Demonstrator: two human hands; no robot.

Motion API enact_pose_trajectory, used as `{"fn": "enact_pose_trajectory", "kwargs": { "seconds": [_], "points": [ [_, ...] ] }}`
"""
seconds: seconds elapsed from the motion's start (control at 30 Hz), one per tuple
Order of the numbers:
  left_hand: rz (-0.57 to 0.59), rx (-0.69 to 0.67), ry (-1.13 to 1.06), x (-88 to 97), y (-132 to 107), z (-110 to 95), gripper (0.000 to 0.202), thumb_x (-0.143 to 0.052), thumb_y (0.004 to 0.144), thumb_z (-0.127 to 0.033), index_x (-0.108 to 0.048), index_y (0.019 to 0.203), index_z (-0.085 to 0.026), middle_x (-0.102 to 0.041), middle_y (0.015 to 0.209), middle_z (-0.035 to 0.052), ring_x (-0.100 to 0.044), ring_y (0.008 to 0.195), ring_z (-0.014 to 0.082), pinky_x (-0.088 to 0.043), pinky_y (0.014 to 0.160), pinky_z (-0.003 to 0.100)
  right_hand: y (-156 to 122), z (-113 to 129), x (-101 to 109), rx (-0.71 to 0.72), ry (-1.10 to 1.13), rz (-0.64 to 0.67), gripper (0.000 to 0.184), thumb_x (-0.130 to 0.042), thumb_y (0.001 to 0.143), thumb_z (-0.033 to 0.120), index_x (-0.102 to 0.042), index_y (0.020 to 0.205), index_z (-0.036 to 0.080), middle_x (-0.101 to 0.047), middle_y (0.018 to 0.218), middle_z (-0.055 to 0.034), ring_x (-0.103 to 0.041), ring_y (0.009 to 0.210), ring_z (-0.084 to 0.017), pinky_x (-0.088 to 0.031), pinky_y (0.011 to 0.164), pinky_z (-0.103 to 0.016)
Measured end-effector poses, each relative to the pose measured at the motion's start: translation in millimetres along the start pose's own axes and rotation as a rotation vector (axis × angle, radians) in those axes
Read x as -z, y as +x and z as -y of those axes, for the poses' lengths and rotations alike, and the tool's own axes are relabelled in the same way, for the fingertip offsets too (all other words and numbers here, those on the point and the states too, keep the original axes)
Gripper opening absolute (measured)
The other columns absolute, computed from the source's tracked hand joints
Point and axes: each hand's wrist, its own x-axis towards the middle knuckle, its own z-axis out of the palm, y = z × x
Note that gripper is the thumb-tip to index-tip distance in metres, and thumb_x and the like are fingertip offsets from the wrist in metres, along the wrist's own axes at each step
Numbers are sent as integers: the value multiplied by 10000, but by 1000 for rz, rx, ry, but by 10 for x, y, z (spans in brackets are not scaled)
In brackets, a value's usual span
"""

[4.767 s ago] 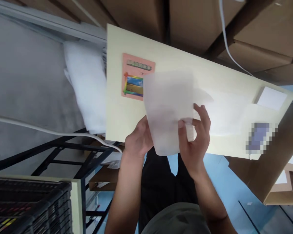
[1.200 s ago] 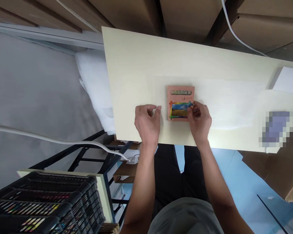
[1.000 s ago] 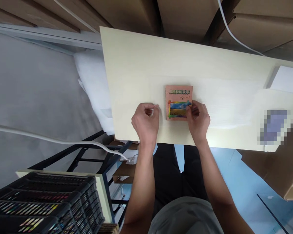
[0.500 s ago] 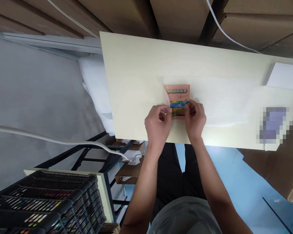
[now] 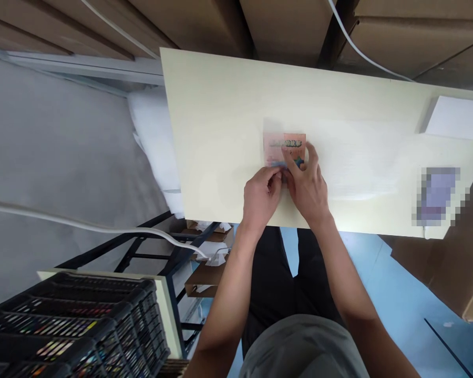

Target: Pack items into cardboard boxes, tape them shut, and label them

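Note:
A small orange-pink booklet [image 5: 295, 138] with a printed title lies on a thin, whitish translucent sheet [image 5: 362, 157] that stretches out to the right. A folded-over part of the sheet covers the left side of the booklet's cover. At the booklet's lower edge, my left hand [image 5: 262, 197] is closed in a pinch on the sheet. My right hand [image 5: 309, 191] rests over the lower right of the booklet with fingers spread, one fingertip on the cover and another at its right edge. Its thumb is close to the left fingertips and partly hidden.
The pale tabletop [image 5: 213, 115] carries a white block-like stack [image 5: 457, 118] and a blurred-out device [image 5: 437, 194] at the right. Cardboard boxes [image 5: 287, 31] line the back. A black plastic crate [image 5: 114, 310] stands low at the left, near a white cable [image 5: 102, 227].
The sheet's left flap has come over onto the booklet's cover. My right hand has shifted from gripping the right edge to lying spread across the cover. The left hand moved slightly right.

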Motion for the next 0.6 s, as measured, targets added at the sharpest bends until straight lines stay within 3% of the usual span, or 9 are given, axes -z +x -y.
{"fn": "enact_pose_trajectory", "kwargs": {
  "seconds": [0.13, 0.3, 0.37, 0.47, 0.6],
  "points": [
    [-36, 7, 46, -13, -28, -17, 286, -568, 1102, -195, -825, 1223, -232, -828, 1143, 81, -786, 983, 208, -653, 934, 357, 74, -8, 44, 40, -5, 61, 558, -513, 1184, 322, -494, 1737, 395, -320, 1919, -82, -714, 1286, -342, -712, 920, -480],
    [-326, 136, 32, -80, -113, -31, 395, -687, 1053, -254, -718, 1446, -223, -713, 1429, 161, -752, 1202, 253, -656, 1019, 410, 83, -7, 53, 32, -113, 112, 593, -559, 1168, 331, -487, 1756, 359, -268, 1939, -103, -707, 1351, -382, -725, 968, -548],
    [-327, 220, -77, -105, -85, 4, 467, -743, 1027, -283, -677, 1485, -224, -702, 1457, 161, -760, 1156, 233, -663, 968, 375, 69, -6, 48, 30, -145, 133, 650, -597, 1155, 342, -442, 1787, 349, -246, 1943, -115, -676, 1423, -412, -716, 1024, -593],
    [-243, 323, -242, -109, 35, 49, 365, -776, 1004, -306, -730, 1353, -210, -780, 1237, 103, -743, 933, 180, -641, 840, 313, 50, -32, 35, 42, -151, 135, 729, -614, 1147, 328, -354, 1829, 344, -182, 1956, -120, -635, 1500, -433, -695, 1087, -620],
    [-198, 300, -233, -70, 141, -46, 218, -754, 982, -251, -774, 1197, -220, -785, 1084, 44, -643, 750, 137, -583, 719, 278, 43, -99, 29, 73, -136, 113, 761, -570, 1161, 293, -260, 1854, 353, -137, 1965, -118, -622, 1534, -420, -707, 1060, -581]
  ]
}}
